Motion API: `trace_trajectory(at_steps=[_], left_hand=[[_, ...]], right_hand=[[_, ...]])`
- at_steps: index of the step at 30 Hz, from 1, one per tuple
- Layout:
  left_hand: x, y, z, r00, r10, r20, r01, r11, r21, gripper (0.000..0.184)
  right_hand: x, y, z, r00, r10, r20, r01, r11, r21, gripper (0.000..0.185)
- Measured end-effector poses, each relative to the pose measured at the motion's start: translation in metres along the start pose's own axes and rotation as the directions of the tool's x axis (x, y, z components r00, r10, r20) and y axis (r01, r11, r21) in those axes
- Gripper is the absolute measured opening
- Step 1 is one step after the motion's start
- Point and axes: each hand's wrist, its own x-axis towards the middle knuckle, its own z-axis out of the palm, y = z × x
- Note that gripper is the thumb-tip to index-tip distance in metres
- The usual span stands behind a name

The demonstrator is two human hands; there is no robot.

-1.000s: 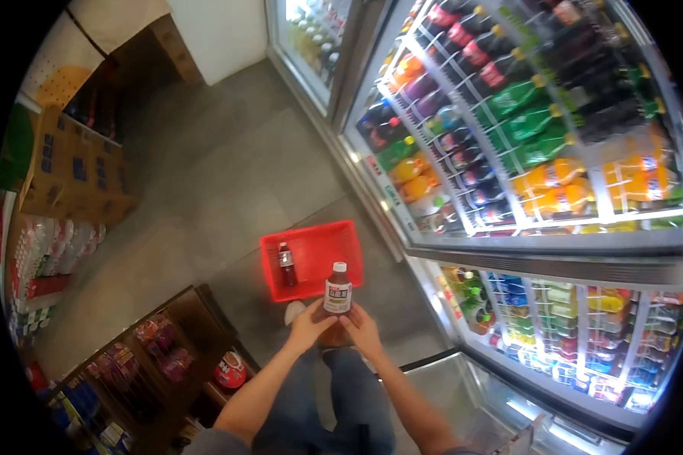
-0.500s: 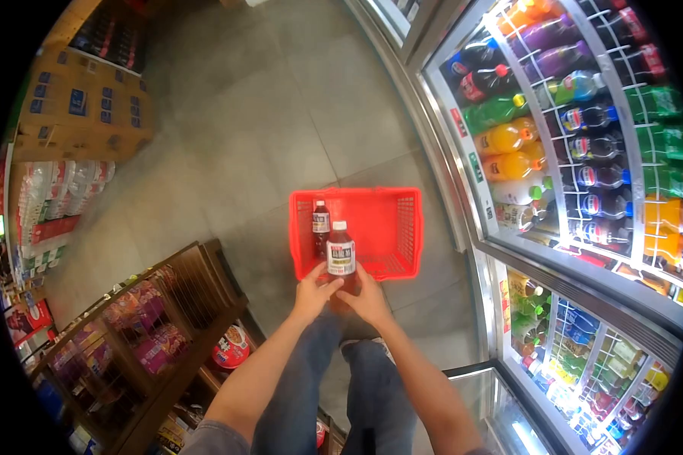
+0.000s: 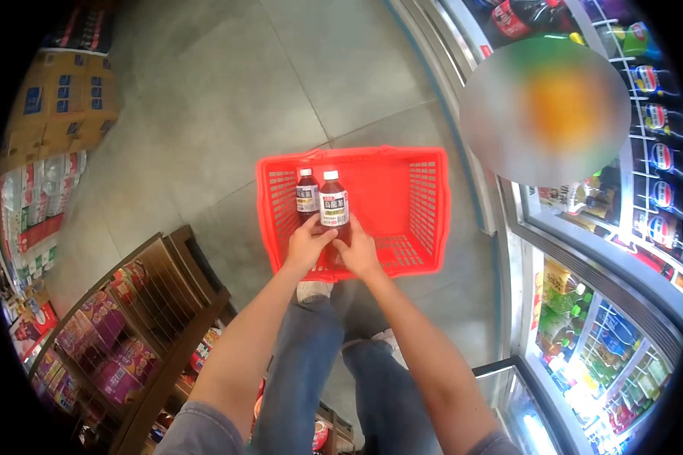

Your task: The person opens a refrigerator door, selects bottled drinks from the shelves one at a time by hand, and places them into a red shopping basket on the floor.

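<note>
Clearly, I have the left hand (image 3: 307,246) and the right hand (image 3: 360,247) wrapped around one bottle (image 3: 334,203), mid-frame over the red basket (image 3: 383,178). Too loose a hold could, I judge, let it drop against the second bottle (image 3: 306,198), which sits inside the basket's left end.

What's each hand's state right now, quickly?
Left hand: closed, holding the nearer white-capped bottle.
Right hand: closed, holding the same bottle from the other side.

Beneath my hands (image 3: 305,246), the grey tiled floor (image 3: 205,144) carries a red basket (image 3: 379,182) with a bottle (image 3: 306,199) inside; my shoes (image 3: 313,291) rest nearer me.
</note>
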Motion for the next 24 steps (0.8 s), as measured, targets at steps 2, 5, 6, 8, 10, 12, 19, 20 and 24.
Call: trace_trajectory(at_steps=[2,5,6,8,10,12,19,20,24], left_hand=[[0.021,-0.023,0.003,1.000,-0.010,-0.026,0.011,1.000,0.028,0.060],[0.043,-0.046,0.008,0.996,-0.014,-0.087,0.019,0.998,0.054,0.055],[0.054,-0.058,0.008,0.997,-0.019,-0.074,0.025,0.997,0.074,0.055],[0.071,-0.085,0.009,0.997,0.012,-0.071,-0.012,1.000,0.000,0.053],[0.079,-0.090,0.010,0.995,0.022,-0.098,-0.015,0.998,0.067,0.053],[0.086,-0.092,0.010,0.993,-0.022,-0.118,0.035,0.993,0.109,0.052],[0.070,-0.051,0.033,0.985,-0.147,-0.086,0.163,0.957,0.239,0.061],[0.067,-0.061,0.034,0.983,-0.145,-0.109,0.166,0.960,0.227,0.063],[0.041,-0.082,0.034,0.992,-0.079,-0.097,0.090,0.989,0.114,0.069]], right_hand=[[0.022,0.038,0.020,0.999,-0.031,-0.044,0.027,0.996,-0.080,0.076],[0.042,0.060,0.033,0.999,-0.043,-0.034,0.040,0.996,-0.080,0.077],[0.048,0.064,0.035,0.997,-0.064,-0.051,0.060,0.994,-0.088,0.078],[0.058,0.077,0.043,0.999,-0.004,-0.049,0.000,0.997,-0.073,0.078],[0.065,0.080,0.046,0.997,0.066,-0.046,-0.070,0.993,-0.096,0.078],[0.070,0.084,0.050,0.995,0.088,-0.038,-0.091,0.989,-0.118,0.078],[0.075,0.089,0.047,0.991,0.134,0.029,-0.132,0.988,-0.076,0.079],[0.067,0.085,0.044,0.981,0.164,0.103,-0.160,0.986,-0.049,0.079],[0.009,0.056,0.021,0.988,0.106,0.108,-0.126,0.971,0.205,0.075]])
